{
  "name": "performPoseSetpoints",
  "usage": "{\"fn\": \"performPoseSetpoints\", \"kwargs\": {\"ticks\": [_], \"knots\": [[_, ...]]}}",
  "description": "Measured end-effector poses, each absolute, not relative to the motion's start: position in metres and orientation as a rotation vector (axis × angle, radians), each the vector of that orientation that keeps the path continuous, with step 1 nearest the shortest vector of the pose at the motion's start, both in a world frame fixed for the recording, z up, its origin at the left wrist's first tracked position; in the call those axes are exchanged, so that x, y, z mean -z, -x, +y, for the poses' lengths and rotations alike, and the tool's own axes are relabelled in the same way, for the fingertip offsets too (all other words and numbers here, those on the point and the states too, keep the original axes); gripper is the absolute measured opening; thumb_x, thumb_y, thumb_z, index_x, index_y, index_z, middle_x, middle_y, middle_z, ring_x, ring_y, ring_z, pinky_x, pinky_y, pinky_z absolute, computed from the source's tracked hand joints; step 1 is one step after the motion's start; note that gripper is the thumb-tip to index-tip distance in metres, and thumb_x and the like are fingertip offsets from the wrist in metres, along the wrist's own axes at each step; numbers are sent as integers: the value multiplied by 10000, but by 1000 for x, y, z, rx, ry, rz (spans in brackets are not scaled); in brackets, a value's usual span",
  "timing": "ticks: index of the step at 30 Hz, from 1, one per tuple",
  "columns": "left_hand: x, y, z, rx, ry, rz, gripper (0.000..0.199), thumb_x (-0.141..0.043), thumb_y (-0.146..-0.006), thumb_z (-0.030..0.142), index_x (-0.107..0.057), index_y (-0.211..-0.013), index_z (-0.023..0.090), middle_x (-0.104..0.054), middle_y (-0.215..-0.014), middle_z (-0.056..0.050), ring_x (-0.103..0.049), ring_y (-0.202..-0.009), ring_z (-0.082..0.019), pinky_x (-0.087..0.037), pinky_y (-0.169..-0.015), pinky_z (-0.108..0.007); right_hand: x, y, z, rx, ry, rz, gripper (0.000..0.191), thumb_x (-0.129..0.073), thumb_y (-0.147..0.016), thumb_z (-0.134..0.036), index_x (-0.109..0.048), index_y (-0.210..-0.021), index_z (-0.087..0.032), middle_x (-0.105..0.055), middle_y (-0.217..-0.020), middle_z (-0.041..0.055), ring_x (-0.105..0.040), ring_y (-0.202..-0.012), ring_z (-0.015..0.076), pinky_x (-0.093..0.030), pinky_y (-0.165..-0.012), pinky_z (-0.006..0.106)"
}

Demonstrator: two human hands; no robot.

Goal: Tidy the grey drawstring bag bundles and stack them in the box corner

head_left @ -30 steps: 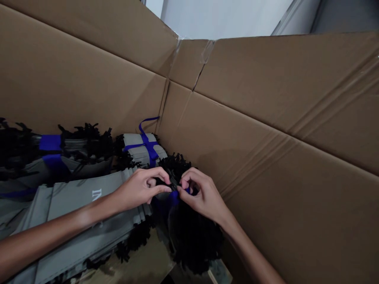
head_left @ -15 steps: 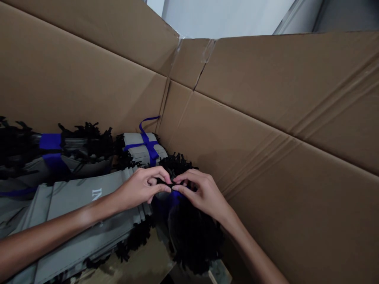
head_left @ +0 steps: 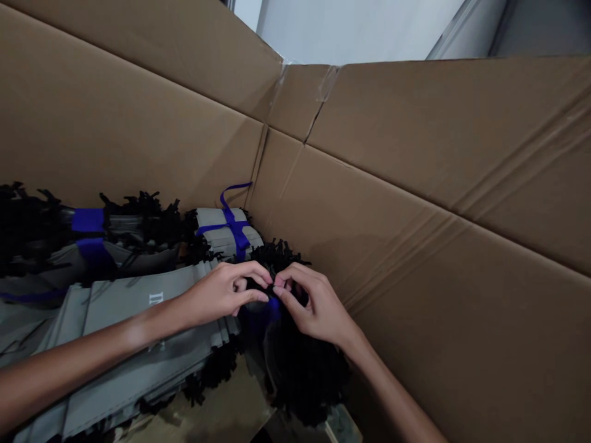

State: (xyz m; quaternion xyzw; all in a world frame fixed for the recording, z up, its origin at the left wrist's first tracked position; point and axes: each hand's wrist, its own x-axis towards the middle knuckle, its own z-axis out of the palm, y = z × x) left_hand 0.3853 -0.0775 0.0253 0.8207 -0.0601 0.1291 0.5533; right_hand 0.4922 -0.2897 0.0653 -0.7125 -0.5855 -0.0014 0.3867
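Note:
My left hand and my right hand meet over a bundle of black fringed material, deep in a cardboard box. Their fingertips pinch at a blue ribbon on the bundle, partly hidden by my fingers. Just beyond stands a grey folded stack tied crosswise with blue ribbon, a loop rising from its top. My left forearm lies over a wide grey stack with white lettering.
Tall brown cardboard walls rise behind and to the right, with a taped corner. More black-fringed grey bundles with blue bands lie at the left. Brown cardboard shows at the bottom.
My right fingers have curled back from the left fingertips and now sit closer over the blue ribbon. The view has shifted slightly.

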Motion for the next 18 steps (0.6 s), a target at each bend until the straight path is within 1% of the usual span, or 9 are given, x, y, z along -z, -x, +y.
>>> {"fn": "performPoseSetpoints", "kwargs": {"ticks": [4,7,9,11,13,15,18], "knots": [[-26,-383,-77,-337,-2004,-170,180,-785,-940,293,-820,-1102,225,-547,-456,135,-543,-401,-83,-399,-494,-193,-72,-493,-289,4,1823,-1545,60,-633,-1016,-171,-666,-988,-213,-673,-916,21,-634,-841,178,-477,-767,298],[-26,-383,-79,-358,-2012,-158,175,-786,-949,315,-837,-1095,234,-557,-468,127,-533,-413,-80,-400,-502,-194,-80,-492,-287,34,1834,-1593,65,-619,-1005,-160,-657,-981,-207,-654,-898,22,-622,-842,183,-466,-762,302],[-25,-383,-80,-364,-2002,-135,164,-788,-943,327,-840,-1066,232,-643,-558,106,-524,-411,-64,-405,-501,-194,-84,-492,-286,60,1838,-1610,69,-613,-999,-155,-655,-983,-207,-647,-892,22,-617,-839,185,-460,-759,305],[-24,-383,-81,-346,-1981,-97,170,-779,-938,338,-830,-1056,226,-754,-726,69,-532,-404,-50,-415,-482,-195,-86,-491,-285,79,1838,-1614,74,-611,-996,-150,-655,-986,-209,-644,-889,21,-614,-832,184,-457,-752,304],[-25,-383,-82,-310,-1952,-69,196,-753,-942,345,-807,-1085,223,-805,-865,37,-568,-404,-58,-425,-449,-198,-87,-491,-284,88,1836,-1612,76,-610,-993,-146,-652,-988,-209,-640,-886,19,-609,-821,181,-453,-740,300],[-27,-384,-83,-286,-1931,-74,224,-730,-945,344,-782,-1125,222,-809,-893,28,-592,-412,-74,-428,-427,-200,-87,-490,-283,94,1829,-1614,75,-605,-991,-141,-645,-986,-205,-633,-881,18,-602,-811,178,-447,-729,295],[-30,-385,-84,-312,-1945,-117,229,-725,-932,319,-776,-1133,221,-796,-850,36,-550,-409,-68,-393,-423,-195,-88,-489,-283,119,1809,-1634,74,-586,-992,-140,-628,-977,-199,-622,-872,18,-591,-796,175,-439,-716,294]]}}
